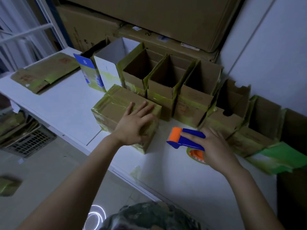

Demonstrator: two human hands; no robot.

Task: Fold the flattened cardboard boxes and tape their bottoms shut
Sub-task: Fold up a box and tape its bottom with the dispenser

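- Our left hand [132, 123] lies flat, fingers straight and spread, on top of a closed brown cardboard box [114, 107] banded with yellow-green tape; nothing is grasped.
- That box stands on the white table [66, 105], just in front of a row of open-topped brown cardboard boxes [159, 83].
- Our right hand [214, 146] rests on a blue plastic tape dispenser with an orange roller [186, 138], index finger straight along its frame. The thumb is hidden, so we cannot tell whether we are gripping it.
- The dispenser sits on the table right of the closed box, apart from it, with its yellow-green tape roll [196, 155] under our palm.
- A flattened brown cardboard box [44, 72] lies at the table's far left.
- A tall blue-and-white carton [89, 72] stands at the left end of the row.
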